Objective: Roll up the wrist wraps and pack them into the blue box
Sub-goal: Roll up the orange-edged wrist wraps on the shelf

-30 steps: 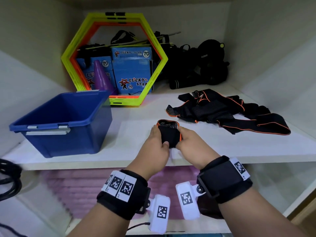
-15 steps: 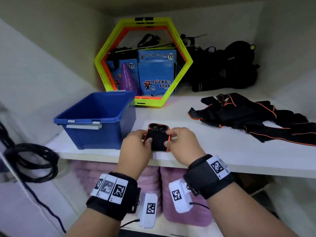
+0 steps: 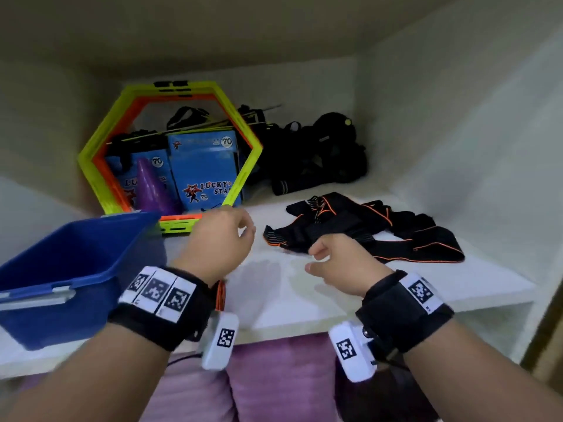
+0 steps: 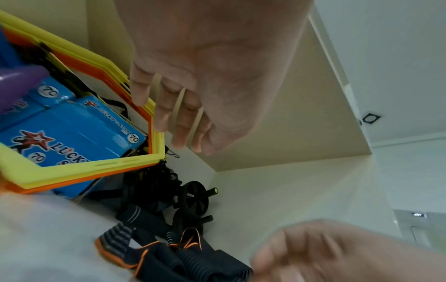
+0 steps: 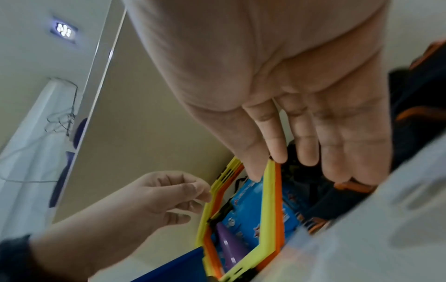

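Note:
A pile of unrolled black wrist wraps (image 3: 365,229) with orange edging lies on the white shelf, right of centre; it also shows as the wraps (image 4: 169,257) in the left wrist view. The blue box (image 3: 61,318) stands at the left shelf edge; no wrap shows in the visible part of its inside. My left hand (image 3: 243,229) hovers right of the box, fingers loosely curled and empty, seen as the left hand (image 4: 183,114). My right hand (image 3: 323,254) hangs over the pile's near left end with fingers extended, holding nothing, seen as the right hand (image 5: 301,143). The rolled wrap is out of sight.
A yellow and orange hexagon frame (image 3: 243,166) leans at the back, with blue cartons (image 3: 207,166) and a purple cone (image 3: 149,187) behind it. Black gear (image 3: 320,156) fills the back right. Purple rolls (image 3: 274,376) lie under the shelf.
Both hands held a rolled wrap at the shelf front; now both are empty and apart. The left has risen beside the box, and the right has moved to the pile.

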A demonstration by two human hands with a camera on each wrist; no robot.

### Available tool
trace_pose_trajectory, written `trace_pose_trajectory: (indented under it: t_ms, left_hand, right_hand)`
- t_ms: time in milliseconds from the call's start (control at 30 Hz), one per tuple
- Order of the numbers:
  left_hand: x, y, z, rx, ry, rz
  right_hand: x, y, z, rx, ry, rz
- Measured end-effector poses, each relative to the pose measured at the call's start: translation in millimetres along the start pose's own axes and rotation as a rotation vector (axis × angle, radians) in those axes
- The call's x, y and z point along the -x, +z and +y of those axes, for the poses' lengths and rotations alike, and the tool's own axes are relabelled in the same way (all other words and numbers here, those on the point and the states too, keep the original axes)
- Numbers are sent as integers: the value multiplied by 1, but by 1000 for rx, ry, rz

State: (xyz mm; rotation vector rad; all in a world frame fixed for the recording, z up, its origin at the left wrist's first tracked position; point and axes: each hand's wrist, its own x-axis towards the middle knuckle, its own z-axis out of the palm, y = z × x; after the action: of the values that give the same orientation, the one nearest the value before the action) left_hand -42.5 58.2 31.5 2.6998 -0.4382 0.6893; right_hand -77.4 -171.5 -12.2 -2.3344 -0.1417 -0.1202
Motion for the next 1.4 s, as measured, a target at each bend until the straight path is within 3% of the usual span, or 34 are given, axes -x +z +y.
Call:
trace_pose_trajectory:
  t_ms: [200, 500, 633, 700, 800, 933, 1067, 1200, 1333, 1400]
  left_hand:
    - [-86, 29, 23, -93, -15, -320]
    - [-115, 98, 23, -355, -94, -610]
    - [-152, 163, -39, -416, -204, -700]
    - [-155, 173, -49, -382, -185, -703]
    - [-127, 130, -1, -312, -67, -652]
    - [-120, 110, 10, -245, -109, -622]
    - [-122, 79, 16, -130, -130, -459]
    - [-130, 46, 20, -38, -186, -337]
    - [-124, 29, 21, -224, -186, -324]
    - [-118, 28, 26, -168, -310, -412]
  right_hand:
    - [-23, -56, 40, 254, 110, -30]
    - [-59, -22, 20, 413, -183, -295]
    - [-79, -4, 8, 466, -207, -288]
    - [-88, 2, 8, 521, -198, -301]
    - [-92, 1, 7, 588, -169, -337]
    - [-95, -16, 9, 570, -155, -309]
    - [-103, -58, 10, 441, -100, -196]
    - [-118, -112, 17, 266, -46, 73]
    - [-130, -161, 25, 117, 41, 160]
    - [-129, -179, 30, 113, 77, 146]
